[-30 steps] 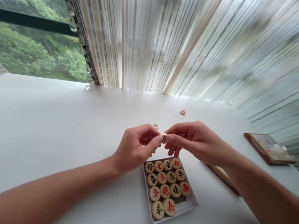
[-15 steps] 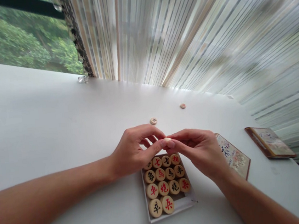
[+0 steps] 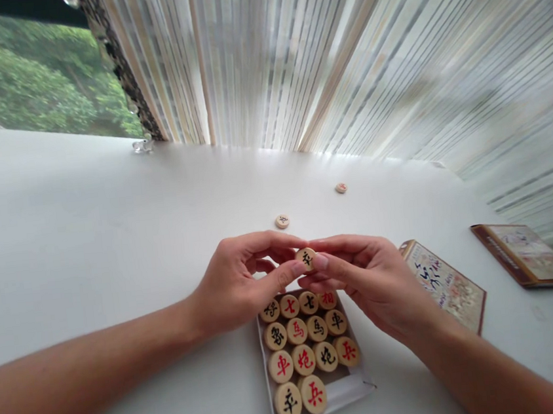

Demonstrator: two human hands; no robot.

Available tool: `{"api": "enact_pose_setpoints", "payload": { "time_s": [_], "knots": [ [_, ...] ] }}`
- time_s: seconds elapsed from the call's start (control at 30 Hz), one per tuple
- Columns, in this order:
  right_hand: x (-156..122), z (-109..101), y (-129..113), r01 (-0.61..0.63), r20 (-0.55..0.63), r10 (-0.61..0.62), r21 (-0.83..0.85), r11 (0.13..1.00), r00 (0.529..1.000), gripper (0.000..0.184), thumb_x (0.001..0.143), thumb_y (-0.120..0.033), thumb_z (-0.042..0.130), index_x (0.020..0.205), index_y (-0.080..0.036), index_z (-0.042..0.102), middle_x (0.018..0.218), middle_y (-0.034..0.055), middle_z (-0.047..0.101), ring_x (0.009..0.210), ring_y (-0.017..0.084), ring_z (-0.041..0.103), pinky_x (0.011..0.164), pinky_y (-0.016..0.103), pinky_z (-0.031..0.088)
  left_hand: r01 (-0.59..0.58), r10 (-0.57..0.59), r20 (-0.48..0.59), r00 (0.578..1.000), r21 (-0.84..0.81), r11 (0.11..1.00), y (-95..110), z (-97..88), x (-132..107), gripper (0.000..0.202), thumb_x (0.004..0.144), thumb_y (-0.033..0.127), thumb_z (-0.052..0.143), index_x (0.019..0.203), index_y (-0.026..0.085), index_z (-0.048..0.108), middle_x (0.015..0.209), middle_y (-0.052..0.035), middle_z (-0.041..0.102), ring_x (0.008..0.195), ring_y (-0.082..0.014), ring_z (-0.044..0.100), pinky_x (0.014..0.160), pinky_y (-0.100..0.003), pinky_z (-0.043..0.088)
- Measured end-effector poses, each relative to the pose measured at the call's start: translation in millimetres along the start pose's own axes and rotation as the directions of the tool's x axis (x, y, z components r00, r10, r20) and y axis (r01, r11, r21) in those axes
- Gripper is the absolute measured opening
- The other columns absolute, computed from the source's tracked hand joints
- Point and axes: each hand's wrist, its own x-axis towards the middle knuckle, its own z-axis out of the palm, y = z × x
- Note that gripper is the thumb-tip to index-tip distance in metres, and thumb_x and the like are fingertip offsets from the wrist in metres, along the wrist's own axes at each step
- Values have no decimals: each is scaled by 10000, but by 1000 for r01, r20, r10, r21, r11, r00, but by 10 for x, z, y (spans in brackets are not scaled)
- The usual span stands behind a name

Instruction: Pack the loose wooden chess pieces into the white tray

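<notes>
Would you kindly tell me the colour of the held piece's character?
The held piece bears a black character, shown in the head view.

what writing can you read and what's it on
"卒": held piece
In tray:
"卒": black-inked piece
"将": black-inked piece
"士": red-inked piece, black-inked piece
"相": red-inked piece
"象": black-inked piece
"马": red-inked piece, black-inked piece
"車": red-inked piece, black-inked piece
"炮": red-inked piece, black-inked piece
"兵": red-inked piece, another red-inked piece
Too small or blurred: near loose piece, far loose piece, near cover, far cover
</notes>
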Motion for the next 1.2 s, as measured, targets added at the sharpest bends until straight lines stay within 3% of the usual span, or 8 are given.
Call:
{"api": "enact_pose_setpoints", "payload": {
  "time_s": [0.3, 0.5, 0.63, 0.93, 1.07, 1.2],
  "knots": [
    [-13, 1, 18, -25, -1, 26, 40, 999, 1000, 347, 699, -142, 998, 1012, -228, 874, 788, 43, 845, 683, 123, 804, 674, 140, 653, -44, 43, 20, 999, 37, 998, 25, -13, 6, 266, 835, 165, 878, 1093, 121, 833, 937, -77, 838, 782, -144, 785, 703, -200, 662],
    [-44, 48, -20, -33, -42, 30, -66, 997, 999, 291, 618, -160, 1036, 834, -176, 842, 684, 36, 811, 568, 121, 761, 559, 134, 624, -205, 189, 107, 976, 157, 966, 49, -24, -4, 217, 861, 88, 833, 1075, 122, 836, 881, -52, 831, 731, -110, 764, 676, -161, 629],
    [-45, 58, -31, 7, -18, -9, -117, 993, 1000, 213, 690, -211, 1010, 792, -167, 829, 643, 30, 792, 547, 99, 734, 554, 121, 603, -305, 272, 162, 948, 236, 923, 78, -34, 4, 197, 856, 53, 823, 1041, 119, 837, 825, -34, 811, 710, -94, 733, 687, -150, 608],
    [-22, 2, -17, 39, 81, -34, -60, 997, 996, 134, 920, -316, 855, 991, -204, 869, 726, 34, 806, 633, 92, 746, 636, 151, 623, -156, 151, 87, 985, 51, 986, 59, -22, 19, 258, 843, 72, 841, 1090, 146, 840, 917, -53, 833, 783, -132, 784, 735, -182, 658],
    [-32, -10, -17, -1, 75, 4, -44, 999, 997, 189, 857, -259, 909, 1028, -196, 857, 761, 37, 813, 679, 96, 756, 661, 152, 613, -112, 112, 63, 992, 2, 994, 54, -13, 13, 268, 843, 51, 836, 1088, 158, 840, 965, -47, 848, 856, -143, 813, 790, -172, 663],
    [-39, 27, -21, -24, 40, 25, -33, 999, 999, 286, 693, -197, 1006, 918, -177, 830, 746, 24, 803, 636, 101, 735, 636, 171, 613, -113, 113, 82, 990, 1, 994, 74, -11, 6, 267, 851, 51, 830, 1096, 158, 840, 967, -48, 848, 835, -144, 816, 775, -178, 665]
  ]
}}
